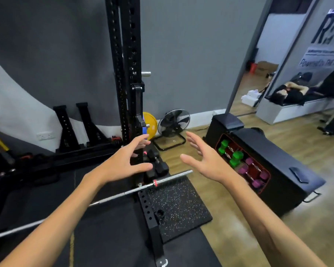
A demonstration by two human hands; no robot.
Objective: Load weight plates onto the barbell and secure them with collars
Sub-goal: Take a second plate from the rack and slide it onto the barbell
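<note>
left hand [121,162]: fingers spread wide, holding nothing
right hand [204,158]: same, splayed and empty
barbell [143,186]: bare sleeve, 6 o'clock of both hands
yellow plate [150,123]: 12 o'clock, on the rack

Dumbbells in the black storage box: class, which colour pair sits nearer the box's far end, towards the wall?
The green dumbbells sit nearer the wall; the purple dumbbells lie below them in the storage box, closer to the camera.

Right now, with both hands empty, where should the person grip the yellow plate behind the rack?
Probably by its rim, one hand on each side, from the front. The yellow plate stands on edge behind the rack, half hidden; only its right rim shows. Both hands, left and right, are open.
</note>
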